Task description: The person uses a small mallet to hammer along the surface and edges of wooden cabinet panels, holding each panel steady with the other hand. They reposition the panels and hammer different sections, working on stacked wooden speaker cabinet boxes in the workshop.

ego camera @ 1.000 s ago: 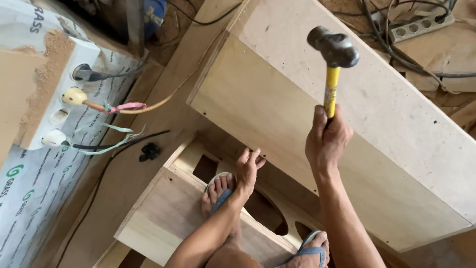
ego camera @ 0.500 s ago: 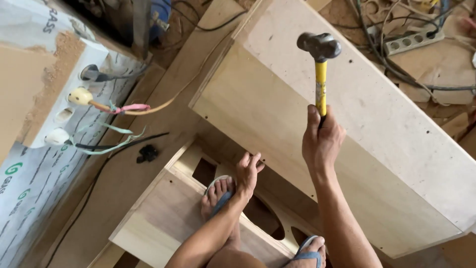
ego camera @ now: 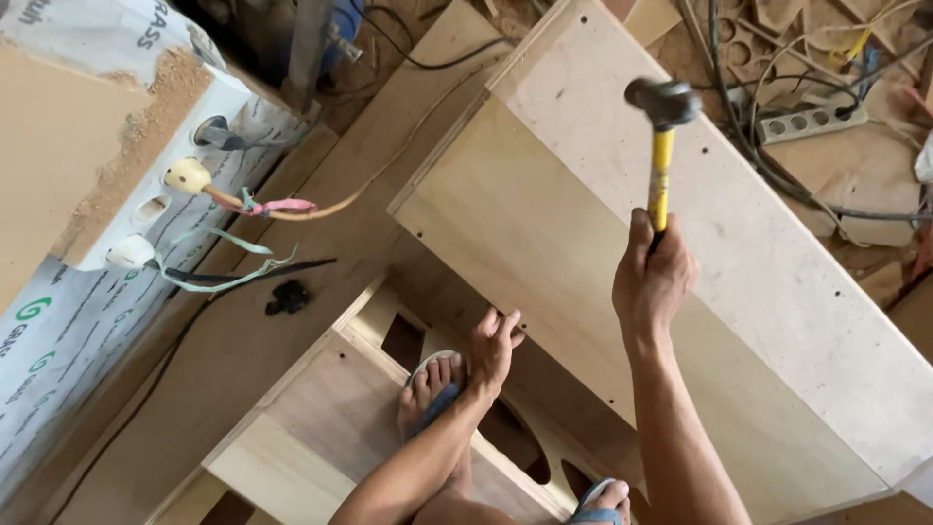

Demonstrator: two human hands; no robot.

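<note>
Head view: your right hand (ego camera: pixel 653 282) is wrapped tight around the yellow-handled hammer with dark metal head (ego camera: pixel 662 136), raised above the large pale plywood box panel (ego camera: pixel 544 243); your left hand (ego camera: pixel 494 342) has fingers spread loosely, gripping nothing, fingertips at the panel's lower edge; foot in a blue flip-flop (ego camera: pixel 432 389) just beside it on the smaller plywood frame with cut-out holes (ego camera: pixel 321 418); white power strip (ego camera: pixel 802 123) on the floor well apart, upper right.

A white plastic wrapping sheet (ego camera: pixel 68 340) with green round logos and grey lettering runs along the left edge of the frame, from the upper left corner down to the lower left, draped under and around a tan sawdust-strewn board. No signs or screens show.
</note>
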